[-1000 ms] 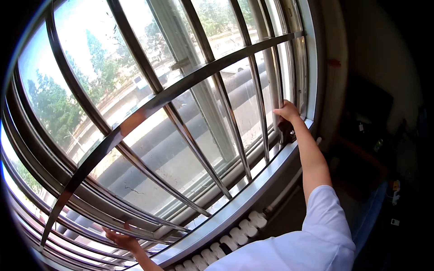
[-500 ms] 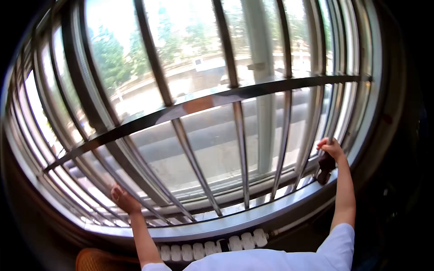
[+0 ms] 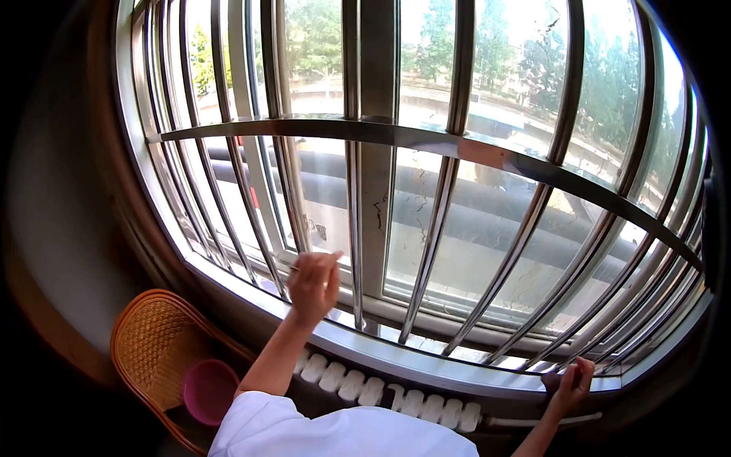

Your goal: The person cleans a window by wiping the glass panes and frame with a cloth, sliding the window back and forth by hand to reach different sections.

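My left hand [image 3: 311,288] is raised in front of the lower window bars, left of centre. Its fingers are bent and drawn together beside a metal bar [image 3: 355,228]; whatever they hold, if anything, is hidden. My right hand [image 3: 572,387] is low on the right at the window sill [image 3: 426,365], fingers curled. A dark brown cloth-like piece [image 3: 551,381] shows against it, mostly covered by the hand. Upright bars cross a flat horizontal rail [image 3: 381,133] in front of the window glass [image 3: 487,251].
Under the sill runs a white radiator [image 3: 369,391] with a pipe [image 3: 533,421] to its right. At lower left stands a woven wicker chair [image 3: 156,335] with a pink basin [image 3: 211,392] on it. Large pipes and trees are outside.
My view has swung left, bringing the chair and basin into sight. My left hand has risen off the lower left bars. The right hand now appears lower, still by the dark piece.
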### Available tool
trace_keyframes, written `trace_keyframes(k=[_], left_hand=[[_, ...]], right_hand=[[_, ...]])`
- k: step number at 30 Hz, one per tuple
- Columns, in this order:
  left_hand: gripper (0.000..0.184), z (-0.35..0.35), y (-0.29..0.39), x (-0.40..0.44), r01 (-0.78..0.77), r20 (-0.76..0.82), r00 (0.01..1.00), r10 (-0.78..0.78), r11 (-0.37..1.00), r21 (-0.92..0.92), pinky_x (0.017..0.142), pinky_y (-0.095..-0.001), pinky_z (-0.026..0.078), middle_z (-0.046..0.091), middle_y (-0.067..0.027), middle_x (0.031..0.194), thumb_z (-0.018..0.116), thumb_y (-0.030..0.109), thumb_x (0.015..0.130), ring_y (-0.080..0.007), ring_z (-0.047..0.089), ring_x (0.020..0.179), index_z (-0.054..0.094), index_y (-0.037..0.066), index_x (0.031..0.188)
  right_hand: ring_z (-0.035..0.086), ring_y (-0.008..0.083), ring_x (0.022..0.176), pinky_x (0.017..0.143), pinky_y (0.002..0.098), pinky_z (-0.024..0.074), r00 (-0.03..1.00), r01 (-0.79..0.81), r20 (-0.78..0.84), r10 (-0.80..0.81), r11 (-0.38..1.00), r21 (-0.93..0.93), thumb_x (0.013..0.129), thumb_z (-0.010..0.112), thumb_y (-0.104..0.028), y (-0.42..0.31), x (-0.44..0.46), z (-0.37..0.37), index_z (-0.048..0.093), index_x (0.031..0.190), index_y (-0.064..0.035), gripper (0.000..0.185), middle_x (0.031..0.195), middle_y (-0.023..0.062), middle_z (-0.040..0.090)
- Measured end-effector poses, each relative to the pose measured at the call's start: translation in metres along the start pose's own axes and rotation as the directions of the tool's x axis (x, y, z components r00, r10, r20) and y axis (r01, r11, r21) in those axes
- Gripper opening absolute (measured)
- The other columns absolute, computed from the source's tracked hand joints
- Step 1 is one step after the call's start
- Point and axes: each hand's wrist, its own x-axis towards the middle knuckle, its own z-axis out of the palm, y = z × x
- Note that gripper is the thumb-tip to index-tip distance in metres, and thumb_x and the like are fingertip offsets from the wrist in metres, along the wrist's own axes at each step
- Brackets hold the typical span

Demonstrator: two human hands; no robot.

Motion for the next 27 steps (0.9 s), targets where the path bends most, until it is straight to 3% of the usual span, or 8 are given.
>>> trace_keyframes(k=[3,6,10,12,14,18,22,27], left_hand=[[0.04,0.0,0.056,-0.03,0.316,0.542,0.839,0.039,0.776,-0.546,0.061,-0.0315,0.054,0.063,-0.0047,0.098,0.073,0.023,0.084,-0.0196,0.066,0.08,0.061,0.016,0.121],[0.082,-0.01,0.072,-0.047,0.582,0.792,0.523,0.315,0.547,-0.601,0.087,-0.0404,0.05,0.052,-0.0147,0.127,0.075,0.033,0.08,-0.0327,0.058,0.109,0.033,0.015,0.148],[0.042,-0.011,0.055,-0.084,0.68,0.724,0.671,0.161,0.255,-0.687,0.081,-0.0343,0.05,0.062,-0.0159,0.108,0.067,0.01,0.087,-0.0317,0.063,0.094,0.053,0.002,0.126],[0.029,-0.013,0.033,-0.078,0.582,0.576,0.813,-0.088,0.132,-0.802,0.074,-0.0344,0.05,0.063,-0.0173,0.096,0.064,0.003,0.085,-0.0302,0.064,0.088,0.059,0.0,0.114],[0.021,-0.032,0.005,-0.049,0.829,0.798,0.551,-0.242,0.053,-0.557,0.078,-0.0342,0.05,0.064,-0.0189,0.098,0.062,0.001,0.085,-0.0302,0.065,0.089,0.06,-0.001,0.106],[0.035,-0.039,-0.01,-0.027,0.6,0.581,0.799,-0.155,0.277,-0.751,0.076,-0.0355,0.052,0.068,-0.0172,0.099,0.061,0.003,0.086,-0.032,0.067,0.088,0.059,0.002,0.12],[0.045,-0.056,-0.038,-0.018,0.613,0.687,0.719,0.107,0.368,-0.699,0.076,-0.0353,0.053,0.07,-0.0144,0.097,0.067,0.014,0.087,-0.0304,0.069,0.089,0.056,0.007,0.13],[0.016,-0.024,-0.112,-0.019,0.421,0.039,0.877,-0.479,0.727,-0.542,0.058,-0.0298,0.053,0.068,-0.0071,0.085,0.068,0.009,0.087,-0.0183,0.067,0.072,0.069,0.008,0.102]], right_hand=[[0.044,0.0115,0.071,0.062,0.024,0.0351,0.943,-0.034,0.331,-0.043,0.975,0.221,0.077,0.075,-0.031,-0.093,-0.023,0.083,0.064,0.086,-0.0042,0.03,0.085,0.0034,0.051],[0.046,0.0124,0.073,0.064,0.0247,0.0361,0.9,-0.168,0.432,-0.056,0.871,0.462,0.08,0.075,-0.033,-0.151,-0.051,0.16,0.064,0.081,-0.0026,0.033,0.084,0.0048,0.051],[0.043,0.0097,0.073,0.065,0.0228,0.0328,0.908,-0.37,0.411,0.078,0.608,0.702,0.087,0.07,-0.038,-0.212,-0.073,0.243,0.057,0.08,-0.0043,0.037,0.085,0.0032,0.049],[0.049,0.0163,0.093,0.082,0.0282,0.0407,0.931,-0.228,0.364,-0.002,0.777,0.587,0.085,0.07,-0.047,-0.232,-0.075,0.265,0.06,0.099,-0.0036,0.047,0.105,0.0083,0.051],[0.045,0.0262,0.118,0.098,0.0364,0.0389,0.924,0.013,0.344,-0.169,0.911,0.413,0.079,0.073,-0.055,-0.242,-0.09,0.273,0.055,0.125,-0.0048,0.071,0.127,0.0148,0.045],[0.038,0.0382,0.131,0.105,0.0436,0.0369,0.872,0.182,0.388,-0.299,0.933,0.31,0.073,0.08,-0.045,-0.256,-0.135,0.285,0.041,0.143,-0.0083,0.088,0.14,0.0213,0.035],[0.044,0.0362,0.124,0.1,0.0408,0.0427,0.917,0.097,0.358,-0.174,0.97,0.223,0.073,0.074,-0.001,-0.246,-0.136,0.283,0.045,0.14,-0.0076,0.073,0.136,0.0188,0.038],[0.042,0.0264,0.122,0.101,0.0345,0.0423,0.97,0.118,0.179,-0.167,0.959,0.257,0.081,0.063,0.004,-0.271,-0.046,0.309,0.044,0.143,-0.0119,0.067,0.134,0.0131,0.032]])
